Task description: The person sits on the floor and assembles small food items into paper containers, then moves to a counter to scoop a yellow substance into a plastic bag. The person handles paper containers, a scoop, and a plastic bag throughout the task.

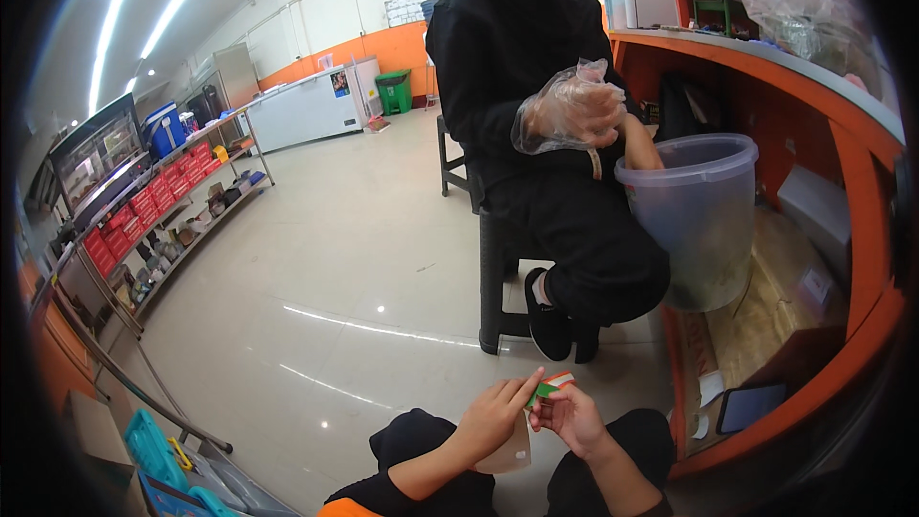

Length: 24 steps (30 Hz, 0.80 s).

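Observation:
My left hand (491,421) and my right hand (571,420) meet above my lap. Between their fingertips is a small folded piece in green, white and orange (548,389); whether it is paper or plastic I cannot make out. The right fingers pinch it, and the left fingers press against it from the other side. Below my left hand a flat beige sheet (510,456) with a small white spot hangs down, partly covered by that hand. The left thumb is hidden, so its hold on the sheet is unclear.
A person in black (536,124) sits opposite on a dark stool (493,278), one gloved hand raised beside a clear plastic bucket (704,230). An orange counter (814,101) curves along the right, with a phone (751,409) low down. A metal shelf rack (196,239) stands left.

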Each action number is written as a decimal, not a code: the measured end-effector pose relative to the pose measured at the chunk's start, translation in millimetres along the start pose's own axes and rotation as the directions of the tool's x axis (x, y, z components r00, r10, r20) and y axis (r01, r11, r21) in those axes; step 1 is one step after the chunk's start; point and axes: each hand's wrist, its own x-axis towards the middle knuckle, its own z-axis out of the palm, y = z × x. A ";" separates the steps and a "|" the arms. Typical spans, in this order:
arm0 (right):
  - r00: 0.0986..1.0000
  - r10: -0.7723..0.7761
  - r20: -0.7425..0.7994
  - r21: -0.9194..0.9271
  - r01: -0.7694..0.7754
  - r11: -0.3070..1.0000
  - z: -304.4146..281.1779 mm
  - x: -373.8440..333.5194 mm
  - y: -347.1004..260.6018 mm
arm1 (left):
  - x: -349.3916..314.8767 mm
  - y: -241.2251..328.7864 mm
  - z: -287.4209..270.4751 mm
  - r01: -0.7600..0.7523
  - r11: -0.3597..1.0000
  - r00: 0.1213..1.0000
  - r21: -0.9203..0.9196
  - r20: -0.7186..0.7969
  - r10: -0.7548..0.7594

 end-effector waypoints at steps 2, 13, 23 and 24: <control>0.999 -0.001 -0.050 0.044 0.003 0.999 -4.2 0.2 -2.2 | 0.3 -2.1 1.6 -0.037 0.999 0.999 0.002 0.003 0.037; 0.829 -0.552 -0.094 -0.741 0.312 0.595 2.1 7.8 6.3 | -6.2 -3.9 4.1 0.121 0.993 0.993 -0.005 0.019 -0.121; 0.449 -0.858 0.250 -0.883 0.469 -0.012 23.6 -3.3 6.4 | -3.9 3.4 -5.6 0.204 0.845 0.897 -0.495 -0.251 -0.364; 0.470 -0.849 0.243 -0.881 0.472 0.010 27.3 -4.8 11.3 | -6.8 0.1 -5.1 0.200 0.845 0.888 -0.497 -0.272 -0.370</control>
